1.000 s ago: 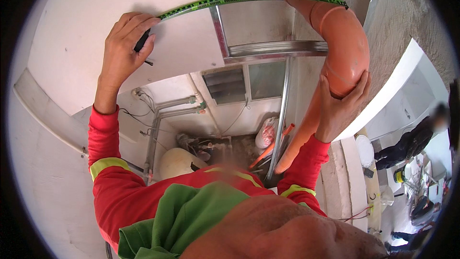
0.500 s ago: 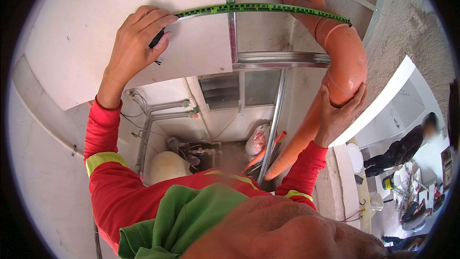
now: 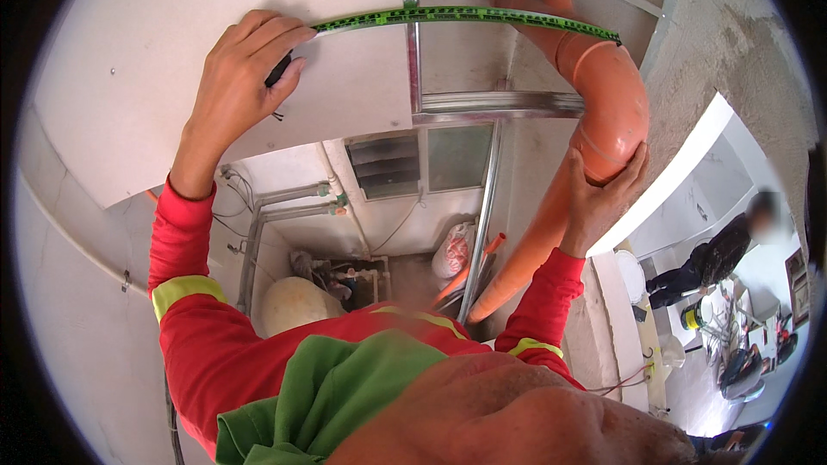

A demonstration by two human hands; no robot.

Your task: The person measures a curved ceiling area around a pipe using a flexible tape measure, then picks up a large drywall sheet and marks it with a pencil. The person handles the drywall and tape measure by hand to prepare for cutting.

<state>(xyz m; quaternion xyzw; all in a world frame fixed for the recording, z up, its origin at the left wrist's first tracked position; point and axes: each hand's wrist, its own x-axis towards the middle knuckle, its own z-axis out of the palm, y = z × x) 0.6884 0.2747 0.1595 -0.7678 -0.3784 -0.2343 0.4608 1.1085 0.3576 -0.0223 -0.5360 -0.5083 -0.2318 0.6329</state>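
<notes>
My left hand (image 3: 245,73) is closed round the dark case of a tape measure, pressed up against a white ceiling board (image 3: 345,77). From that hand the green tape blade (image 3: 465,14) runs to the right across a metal frame, its far tip by the upper bend of an orange pipe (image 3: 616,95). My right hand (image 3: 603,198) grips this pipe just under its elbow, thumb on one side and fingers on the other. Most of the tape's case is hidden by my left fingers.
Metal framing (image 3: 500,103) borders an opening beside the board. Below are a louvred window (image 3: 383,164), grey conduits (image 3: 293,198), a whitish rounded container (image 3: 297,301) and a filled sack (image 3: 454,250). At the right, a person in dark clothes (image 3: 719,254) stands near scattered tools.
The view has shifted slightly, so the pipe and my right hand appear a little farther left. Both grips and the stretched tape look the same.
</notes>
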